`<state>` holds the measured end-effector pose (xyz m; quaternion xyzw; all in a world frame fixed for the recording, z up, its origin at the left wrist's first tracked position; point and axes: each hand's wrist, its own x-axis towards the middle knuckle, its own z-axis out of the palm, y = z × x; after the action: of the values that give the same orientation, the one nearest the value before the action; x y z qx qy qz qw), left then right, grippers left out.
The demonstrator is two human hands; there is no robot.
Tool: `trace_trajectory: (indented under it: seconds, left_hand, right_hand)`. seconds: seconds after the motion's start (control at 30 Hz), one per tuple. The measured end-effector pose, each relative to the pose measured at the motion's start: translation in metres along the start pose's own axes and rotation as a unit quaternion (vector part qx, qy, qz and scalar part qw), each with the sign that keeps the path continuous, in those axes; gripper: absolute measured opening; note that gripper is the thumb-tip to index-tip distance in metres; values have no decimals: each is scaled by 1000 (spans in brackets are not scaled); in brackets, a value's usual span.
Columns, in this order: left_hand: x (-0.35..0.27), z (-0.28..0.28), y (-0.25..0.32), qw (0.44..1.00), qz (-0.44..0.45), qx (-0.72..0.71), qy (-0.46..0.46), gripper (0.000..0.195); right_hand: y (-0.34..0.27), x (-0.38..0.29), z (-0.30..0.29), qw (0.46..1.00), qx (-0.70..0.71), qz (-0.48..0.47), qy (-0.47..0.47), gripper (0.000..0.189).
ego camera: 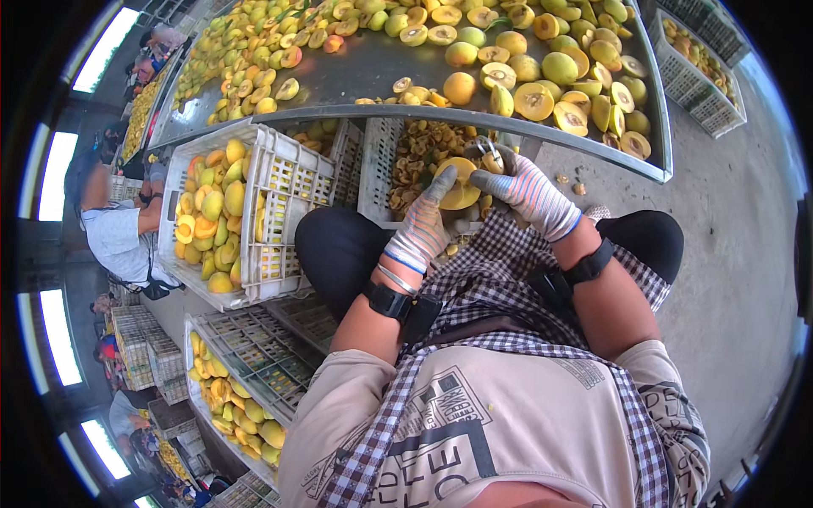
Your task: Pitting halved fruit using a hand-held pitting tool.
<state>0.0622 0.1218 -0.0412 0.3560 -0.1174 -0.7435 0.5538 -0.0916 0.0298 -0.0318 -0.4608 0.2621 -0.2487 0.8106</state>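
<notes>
Both my hands wear striped knit gloves and meet above a white plastic crate holding brown pits and scraps. My left hand grips a yellow peach half, its fingers at the fruit's left edge. My right hand touches the same half from the right and holds a small tool with a metal loop and a pale handle. Which fingers carry the tool is partly hidden. Just beyond, a metal-rimmed table bears whole and halved peaches.
A white crate of peaches leans at my left, with another peach-filled crate below it. A crate of fruit stands on the floor at the upper right. A seated person and other people are farther left.
</notes>
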Motion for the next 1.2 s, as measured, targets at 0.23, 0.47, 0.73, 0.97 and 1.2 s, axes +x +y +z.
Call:
trace_trajectory:
  seconds: [0.23, 0.47, 0.73, 0.97, 1.2]
  left_hand:
    - [11, -4, -12, 975, 128, 77, 165, 45]
    - [10, 1, -12, 977, 179, 36, 115, 46]
    - [15, 8, -25, 931, 291, 150, 163, 41]
    - [22, 8, -33, 881, 364, 254, 161, 50]
    - [26, 6, -31, 859, 399, 300, 112, 50]
  right_hand:
    - [24, 2, -9, 951, -288, -69, 85, 39]
    - [5, -19, 24, 800, -593, -21, 84, 29]
    - [20, -15, 30, 791, -600, -29, 119, 25]
    - [11, -18, 33, 816, -568, -5, 104, 32]
    - [15, -16, 30, 845, -529, -10, 78, 36]
